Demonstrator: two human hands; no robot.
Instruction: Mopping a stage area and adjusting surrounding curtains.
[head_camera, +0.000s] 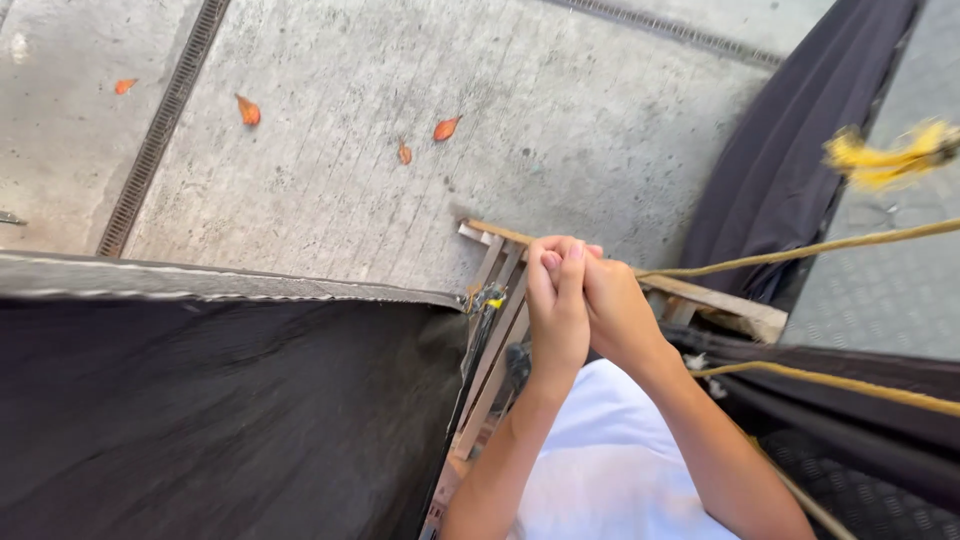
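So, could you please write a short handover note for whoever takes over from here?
Left hand and right hand: pressed together, both closed around the taut yellow rope that runs off to the right.
A second yellow rope crosses lower right, over black fabric.
A wooden frame sits just beyond the hands, above the concrete floor.
Done and left: cannot be told from this view.

You have 2 hands up: your left hand (556, 305) and right hand (618, 310), pressed together. You can count 4 orange leaves (247, 110) on the concrete floor (560, 120), 2 drain grates (160, 125), 2 stretches of yellow rope (800, 252), 1 frayed yellow tuft (885, 158) and 1 wooden frame (715, 298).
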